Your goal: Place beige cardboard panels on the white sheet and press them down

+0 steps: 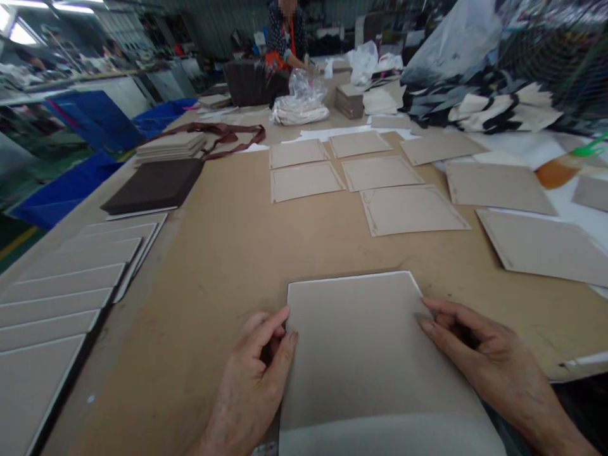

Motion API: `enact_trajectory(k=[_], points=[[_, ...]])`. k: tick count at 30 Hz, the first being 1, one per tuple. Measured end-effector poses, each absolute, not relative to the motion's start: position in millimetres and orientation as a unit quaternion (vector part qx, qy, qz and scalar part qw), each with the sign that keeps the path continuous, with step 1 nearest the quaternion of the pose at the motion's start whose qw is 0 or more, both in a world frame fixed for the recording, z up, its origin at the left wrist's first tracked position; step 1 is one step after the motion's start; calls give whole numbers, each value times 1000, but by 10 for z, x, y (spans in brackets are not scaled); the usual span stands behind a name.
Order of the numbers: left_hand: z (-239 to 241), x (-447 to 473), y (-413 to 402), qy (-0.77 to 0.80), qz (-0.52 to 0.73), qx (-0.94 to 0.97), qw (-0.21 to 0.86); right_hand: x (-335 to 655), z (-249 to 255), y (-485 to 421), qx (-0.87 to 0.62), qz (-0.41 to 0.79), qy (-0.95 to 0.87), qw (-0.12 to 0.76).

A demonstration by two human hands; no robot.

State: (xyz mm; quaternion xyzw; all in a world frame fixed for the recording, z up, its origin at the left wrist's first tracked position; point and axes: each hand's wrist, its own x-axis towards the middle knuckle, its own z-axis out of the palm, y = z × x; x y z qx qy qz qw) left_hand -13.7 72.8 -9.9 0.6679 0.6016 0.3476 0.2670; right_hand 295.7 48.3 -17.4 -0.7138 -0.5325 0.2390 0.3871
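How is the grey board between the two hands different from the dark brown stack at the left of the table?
The grey board is pale grey with a white edge; the dark brown stack is nearly black. The left hand and right hand touch the grey board's sides; nothing touches the dark brown stack. Both are flat, rectangular and lie on the table.

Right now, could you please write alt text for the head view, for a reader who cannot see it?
Two bare hands, left hand and right hand, press the side edges of a grey board on a brown table. More boards lie spread beyond; a co-worker stands far off.
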Motion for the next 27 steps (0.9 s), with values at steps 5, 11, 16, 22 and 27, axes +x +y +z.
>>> enact_trajectory(k=[5,11,16,22,27], points=[[-91,-154,756,595,345,686,236,2929,-142,497,-707,246,-540,385],[-73,-136,765,600,339,689,225,2928,-108,491,-708,249,-536,385],[-66,-116,753,600,344,686,224,2926,-98,495,-711,253,-536,378],[-61,-108,755,595,341,694,221,2927,-125,509,-711,255,-538,373],[-85,-116,749,578,338,710,217,2947,-140,518,-712,262,-542,361]])
